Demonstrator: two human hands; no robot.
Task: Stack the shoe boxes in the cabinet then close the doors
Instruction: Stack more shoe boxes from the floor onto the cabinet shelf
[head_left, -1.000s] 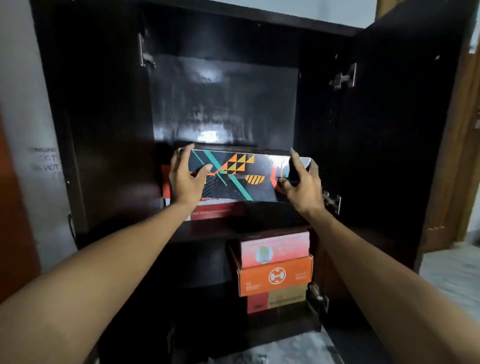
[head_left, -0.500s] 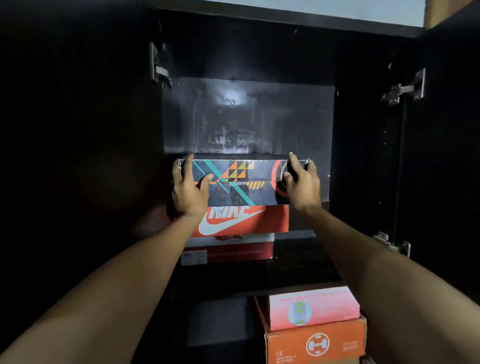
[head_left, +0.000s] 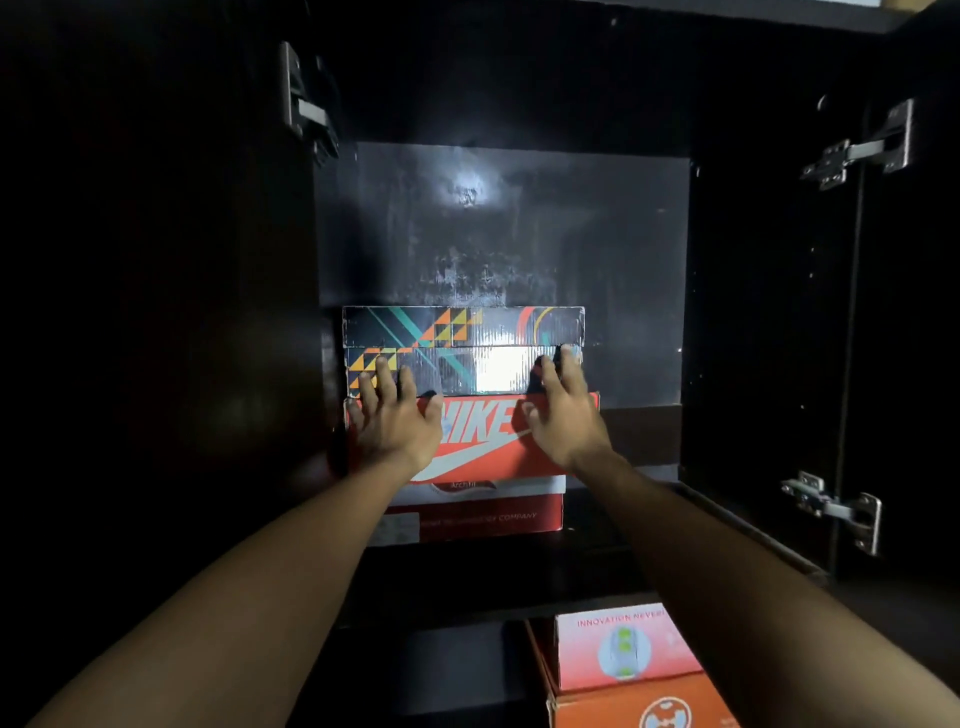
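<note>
A black shoe box (head_left: 467, 353) with teal and orange patterns rests on top of a red Nike box (head_left: 478, 441), which lies on a white-and-red box (head_left: 493, 512) on the upper shelf of the dark cabinet (head_left: 519, 234). My left hand (head_left: 392, 415) lies flat, fingers spread, against the left front of the black box and the Nike box. At the right front of the same boxes my right hand (head_left: 563, 413) presses likewise, fingertips on the black box. Neither hand grips anything.
Both cabinet doors stand open, the left door (head_left: 156, 260) and the right door (head_left: 909, 312), with metal hinges (head_left: 857, 150) showing. On the lower shelf sit a pink box (head_left: 623, 649) atop an orange box (head_left: 649, 706). Free room lies right of the stack.
The black box has gone from held at its ends to resting deeper on the Nike box. My hands have let go and now lie flat on the box fronts. The camera moved closer.
</note>
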